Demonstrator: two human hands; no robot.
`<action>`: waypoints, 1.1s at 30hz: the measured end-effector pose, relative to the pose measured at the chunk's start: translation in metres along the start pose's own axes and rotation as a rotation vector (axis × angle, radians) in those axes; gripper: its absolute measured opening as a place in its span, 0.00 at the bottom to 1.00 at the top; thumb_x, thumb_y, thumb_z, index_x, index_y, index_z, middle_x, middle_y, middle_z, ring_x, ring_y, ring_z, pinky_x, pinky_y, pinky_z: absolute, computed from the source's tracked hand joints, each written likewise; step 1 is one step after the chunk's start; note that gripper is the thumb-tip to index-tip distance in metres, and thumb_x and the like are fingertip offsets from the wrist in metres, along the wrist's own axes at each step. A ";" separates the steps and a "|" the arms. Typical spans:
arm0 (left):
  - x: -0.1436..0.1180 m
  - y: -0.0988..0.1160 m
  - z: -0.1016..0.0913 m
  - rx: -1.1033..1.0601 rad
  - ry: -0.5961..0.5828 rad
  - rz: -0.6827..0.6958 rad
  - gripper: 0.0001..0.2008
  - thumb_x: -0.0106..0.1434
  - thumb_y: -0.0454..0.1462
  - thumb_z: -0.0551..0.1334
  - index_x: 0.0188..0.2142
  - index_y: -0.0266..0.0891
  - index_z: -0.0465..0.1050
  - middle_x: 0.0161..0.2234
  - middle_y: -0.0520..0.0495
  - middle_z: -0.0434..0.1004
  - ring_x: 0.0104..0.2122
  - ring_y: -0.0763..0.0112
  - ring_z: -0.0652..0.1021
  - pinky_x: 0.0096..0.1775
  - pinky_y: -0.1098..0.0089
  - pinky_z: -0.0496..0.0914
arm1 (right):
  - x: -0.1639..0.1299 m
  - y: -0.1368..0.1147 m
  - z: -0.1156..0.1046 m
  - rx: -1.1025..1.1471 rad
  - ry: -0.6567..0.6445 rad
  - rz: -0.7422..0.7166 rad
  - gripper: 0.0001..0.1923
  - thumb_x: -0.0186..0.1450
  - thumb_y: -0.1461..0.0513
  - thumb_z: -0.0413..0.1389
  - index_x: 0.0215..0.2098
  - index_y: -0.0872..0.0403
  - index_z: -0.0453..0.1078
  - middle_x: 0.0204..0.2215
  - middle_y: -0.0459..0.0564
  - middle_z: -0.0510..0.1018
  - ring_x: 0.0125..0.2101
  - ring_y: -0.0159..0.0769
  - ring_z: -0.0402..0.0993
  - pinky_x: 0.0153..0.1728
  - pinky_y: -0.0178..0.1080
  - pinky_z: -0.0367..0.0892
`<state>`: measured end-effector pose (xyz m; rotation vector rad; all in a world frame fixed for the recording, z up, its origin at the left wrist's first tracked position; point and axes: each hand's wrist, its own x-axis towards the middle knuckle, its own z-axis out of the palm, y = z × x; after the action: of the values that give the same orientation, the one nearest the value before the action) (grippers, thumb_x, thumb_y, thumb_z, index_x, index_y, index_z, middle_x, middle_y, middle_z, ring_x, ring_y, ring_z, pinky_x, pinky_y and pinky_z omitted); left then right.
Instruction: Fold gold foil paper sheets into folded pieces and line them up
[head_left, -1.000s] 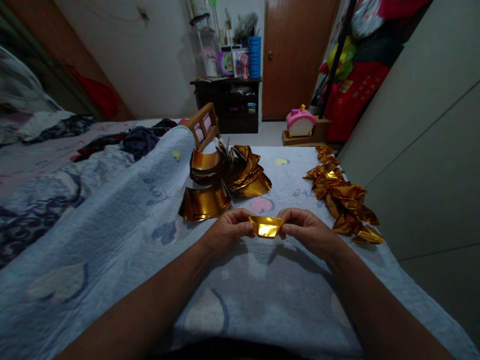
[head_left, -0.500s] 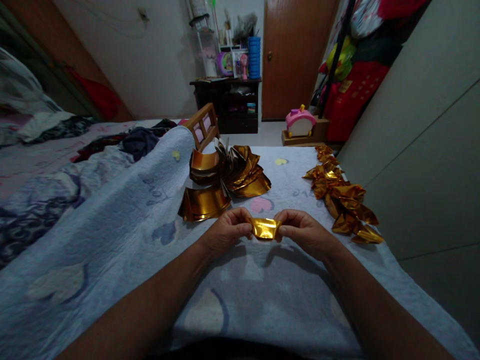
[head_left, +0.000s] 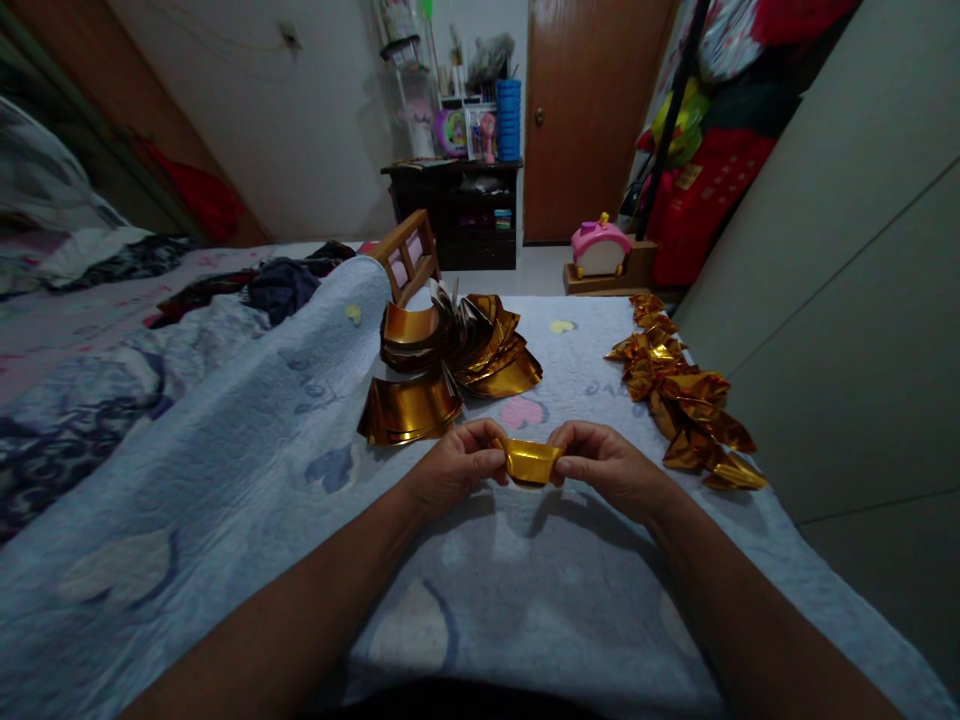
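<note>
Item: gold foil, a small folded piece, held just above the quilt in the near centre of the view, between both hands. Left hand: fingers curled, thumb and fingertips pinching the foil's left end. Right hand: fingers curled likewise, pinching the foil's right end; the two hands lie close together with the foil spanning the short gap. Both forearms reach in from the bottom edge. Sheets: a stack of curved gold sheets lying on the quilt just beyond the left hand, not touching it. Fan: a larger heap of curved gold sheets spread fan-wise, directly behind the stack. Folded pieces: a row of crumpled-looking gold shapes along the quilt's right edge, running from near the right hand away toward the far end, beside a pale wall. Quilt: light blue, with heart patterns, covering the whole work surface. Chair: wooden back showing behind the fan. Clothes: dark garments heaped on bedding at the left. Background: a dark cabinet with small objects on top, a brown door, a pink toy on the floor.
</note>
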<state>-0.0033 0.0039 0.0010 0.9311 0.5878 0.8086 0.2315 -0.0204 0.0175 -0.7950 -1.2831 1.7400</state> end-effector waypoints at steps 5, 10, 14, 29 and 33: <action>-0.001 0.001 0.001 -0.002 -0.005 -0.013 0.18 0.50 0.39 0.77 0.35 0.35 0.74 0.31 0.50 0.79 0.27 0.74 0.78 0.32 0.75 0.72 | -0.002 -0.001 0.000 -0.008 0.031 -0.007 0.14 0.58 0.55 0.70 0.33 0.55 0.76 0.26 0.44 0.77 0.28 0.29 0.71 0.33 0.34 0.65; -0.001 0.001 0.002 0.016 -0.016 -0.020 0.18 0.51 0.40 0.77 0.37 0.35 0.76 0.30 0.50 0.79 0.26 0.75 0.78 0.31 0.76 0.72 | -0.001 -0.003 0.001 0.013 0.029 0.004 0.12 0.58 0.57 0.69 0.34 0.55 0.75 0.27 0.44 0.78 0.28 0.29 0.72 0.32 0.34 0.66; 0.000 0.000 0.001 0.010 0.011 0.002 0.17 0.52 0.41 0.77 0.37 0.36 0.78 0.31 0.49 0.79 0.27 0.73 0.78 0.31 0.74 0.74 | -0.001 -0.004 0.002 0.058 0.028 0.001 0.12 0.58 0.58 0.70 0.37 0.53 0.76 0.29 0.44 0.79 0.28 0.29 0.73 0.33 0.34 0.67; 0.001 0.000 0.000 0.110 0.053 0.053 0.17 0.52 0.45 0.76 0.35 0.35 0.81 0.28 0.48 0.81 0.25 0.75 0.77 0.31 0.76 0.71 | -0.002 -0.004 0.002 0.034 0.063 -0.008 0.14 0.56 0.56 0.70 0.38 0.53 0.80 0.29 0.46 0.80 0.28 0.30 0.74 0.34 0.35 0.68; 0.001 0.001 0.002 0.079 0.058 0.048 0.18 0.50 0.45 0.77 0.35 0.35 0.80 0.29 0.48 0.81 0.26 0.74 0.78 0.32 0.75 0.72 | -0.001 -0.005 0.003 0.031 0.081 -0.005 0.14 0.56 0.55 0.71 0.36 0.54 0.79 0.27 0.45 0.79 0.28 0.30 0.73 0.34 0.35 0.67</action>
<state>-0.0015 0.0040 0.0029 0.9997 0.6536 0.8632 0.2308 -0.0216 0.0228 -0.8353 -1.2002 1.7028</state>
